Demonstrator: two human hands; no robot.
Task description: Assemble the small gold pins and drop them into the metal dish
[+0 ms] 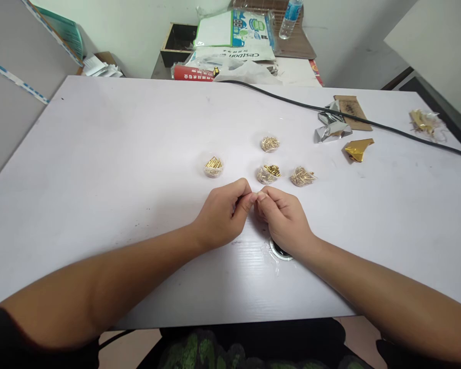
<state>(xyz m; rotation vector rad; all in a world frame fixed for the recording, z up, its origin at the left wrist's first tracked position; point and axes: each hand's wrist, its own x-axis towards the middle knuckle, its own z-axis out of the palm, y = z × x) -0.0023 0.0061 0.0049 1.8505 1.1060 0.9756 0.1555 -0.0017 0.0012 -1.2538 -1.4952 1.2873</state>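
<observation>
My left hand (pixel 227 212) and my right hand (pixel 281 215) meet fingertip to fingertip above the table, both closed in a pinch. Whatever sits between the fingers is too small and too covered to name. Just beyond them stand small clear cups of thin gold-coloured metal pins: one cup (pixel 214 167) ahead of my left hand, a divided cup (pixel 268 174) in the middle, and another cup (pixel 270 144) farther back. A fourth clear container (pixel 302 176) of pins lies to the right. Beneath my right wrist, a round dark fitting with a pale rim (pixel 282 252) is partly hidden.
A black cable (pixel 276 96) crosses the back right of the white table (pixel 111 154). Near it lie silver foil (pixel 332 132), gold foil (pixel 358 150), brown card (pixel 353 113) and a clear bag (pixel 426 124). Behind the table are packages and a water bottle (pixel 291 19).
</observation>
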